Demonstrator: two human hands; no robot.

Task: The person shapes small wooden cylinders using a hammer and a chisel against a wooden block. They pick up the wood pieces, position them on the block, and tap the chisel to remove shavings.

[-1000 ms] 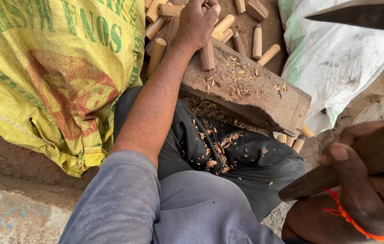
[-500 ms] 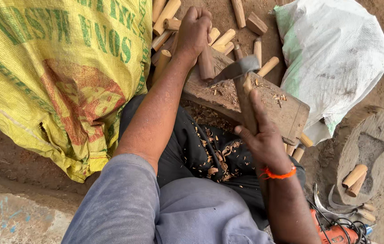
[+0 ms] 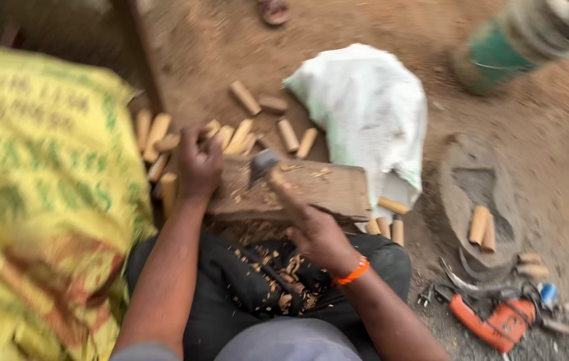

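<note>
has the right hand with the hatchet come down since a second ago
Yes. The right hand, raised clear of the wooden block before, has come down, putting the hatchet head on the block.

Both hands closed — left (image 3: 199,164) forward, right (image 3: 316,234) nearer.

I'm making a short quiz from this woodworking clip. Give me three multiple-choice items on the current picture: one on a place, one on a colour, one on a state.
1. Where does the white sack lie?
A. on the person's lap
B. on the ground beyond the wooden block
C. on top of the yellow sack

2. What colour is the band on the right wrist?
A. orange
B. blue
C. white

3. What is the right hand doing?
A. resting open on the ground
B. gripping the hatchet handle
C. holding the power drill

Answers: 1 B, the sack sits on dirt past the block. 2 A, the band is bright orange. 3 B, the fingers wrap the handle, head at the block.
</note>
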